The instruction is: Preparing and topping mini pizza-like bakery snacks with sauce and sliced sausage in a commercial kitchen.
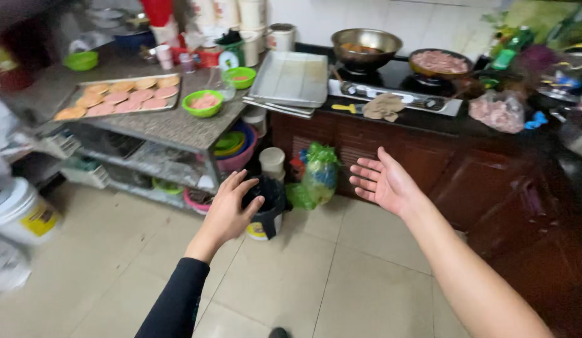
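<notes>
Below, hands spread bare above glossy square floor tiles.

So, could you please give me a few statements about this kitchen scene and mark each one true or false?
1. Both hands are empty, the left hand and right hand open with fingers spread. True.
2. The tray on the counter holds round patties. True.
3. The pan on the stove is empty. False: it holds pinkish meat.
4. The bucket lined with a black bag stands on the counter. False: it stands on the floor, just beyond the left hand.
5. A green bowl sits right of the tray. True.
</notes>
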